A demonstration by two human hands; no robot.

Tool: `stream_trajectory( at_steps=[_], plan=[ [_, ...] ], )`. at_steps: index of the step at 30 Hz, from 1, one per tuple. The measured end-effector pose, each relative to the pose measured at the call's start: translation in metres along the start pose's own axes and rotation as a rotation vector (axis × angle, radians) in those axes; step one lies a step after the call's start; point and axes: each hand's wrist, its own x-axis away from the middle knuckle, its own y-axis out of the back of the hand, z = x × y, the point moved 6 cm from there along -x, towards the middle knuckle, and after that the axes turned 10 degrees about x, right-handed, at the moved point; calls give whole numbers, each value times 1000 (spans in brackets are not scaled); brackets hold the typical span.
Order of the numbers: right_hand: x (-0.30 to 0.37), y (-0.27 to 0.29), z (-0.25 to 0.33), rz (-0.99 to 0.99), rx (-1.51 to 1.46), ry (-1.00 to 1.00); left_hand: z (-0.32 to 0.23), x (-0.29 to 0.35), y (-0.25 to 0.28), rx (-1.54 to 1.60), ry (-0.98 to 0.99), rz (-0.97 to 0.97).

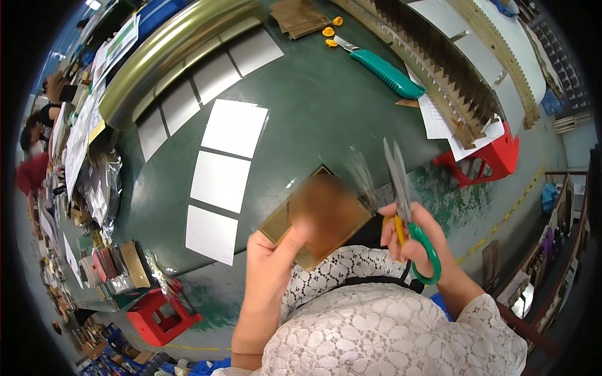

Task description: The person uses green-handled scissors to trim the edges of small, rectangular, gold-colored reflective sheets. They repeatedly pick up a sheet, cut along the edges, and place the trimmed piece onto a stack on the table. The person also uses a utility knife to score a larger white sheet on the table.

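Note:
My left hand (273,254) grips the near-left edge of a shiny gold-brown rectangular sheet (348,229), thumb on top and fingers underneath. The sheet is tilted above the near edge of the green table, and its glossy middle looks blurred. To its right, my right hand (421,233) is closed around a pair of scissors (399,178) with green handles. Their blades point up and away from me, nearly together. A slim yellow piece (399,230) also shows between those fingers; I cannot tell if it belongs to the scissors. Clear plastic strips (362,178) lie beyond the sheet.
On the green table (313,106) lie white rectangular cards (216,180), a large gold film roll (182,59), a green utility knife (389,74), yellow caps (328,31) and brown sheets (301,17). Long toothed racks (433,69) stand far right. Red stools (164,318) flank the table; people (34,172) are at far left.

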Motion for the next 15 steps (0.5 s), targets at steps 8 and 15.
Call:
stream_trajectory(
  at_steps=[8, 15],
  plan=[
    [18, 0, -16, 201, 280, -37, -11, -9, 6, -12, -62, -29],
    [14, -2, -11, 206, 321, -7, -7, -8, -1, -36, -46, 33]
  ],
)
